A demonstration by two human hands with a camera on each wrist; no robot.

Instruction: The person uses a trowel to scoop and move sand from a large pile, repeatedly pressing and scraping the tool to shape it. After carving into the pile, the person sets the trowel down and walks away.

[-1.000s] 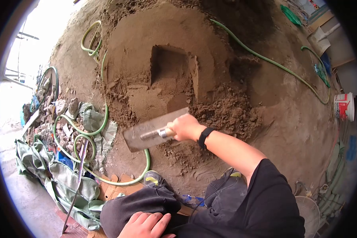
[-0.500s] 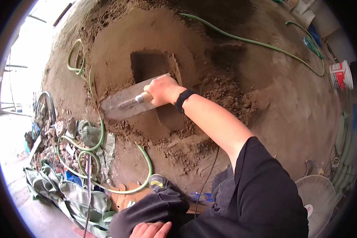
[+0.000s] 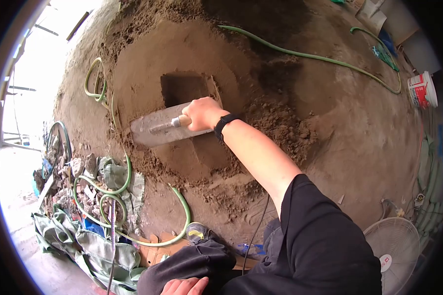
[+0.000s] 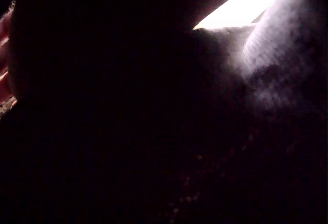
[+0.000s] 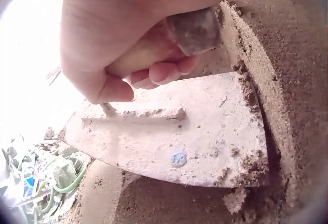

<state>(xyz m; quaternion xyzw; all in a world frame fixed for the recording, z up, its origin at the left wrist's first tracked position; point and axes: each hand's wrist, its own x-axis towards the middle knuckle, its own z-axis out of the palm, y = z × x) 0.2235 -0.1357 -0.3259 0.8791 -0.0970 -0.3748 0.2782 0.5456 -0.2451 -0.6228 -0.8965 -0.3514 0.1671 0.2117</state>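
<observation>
My right hand (image 3: 202, 114) grips the wooden handle (image 5: 141, 55) of a plastering trowel, its fingers curled round the grip. The long metal blade (image 3: 155, 129) lies across the near side of a squarish hollow (image 3: 182, 88) in a mound of damp brown sand (image 3: 147, 54). In the right wrist view, crumbs of sand cling to one end of the blade, close beside a raised sand wall (image 5: 261, 75). My left hand (image 3: 184, 286) rests at my lap with fingers extended, partly cut off by the frame. The left wrist view is mostly dark, with a few fingertips (image 4: 4, 60) at its edge.
Loose sand (image 3: 280, 128) lies right of the hollow. A green hose (image 3: 305, 51) crosses the floor behind and loops at the left by rubble and sacks (image 3: 103, 250). A fan (image 3: 394, 246) and a white-and-red bucket (image 3: 422, 90) stand at the right.
My right hand has carried the trowel forward, from in front of the sand mound to the near side of the hollow. The head view has shifted; the left hand stays at the lap.
</observation>
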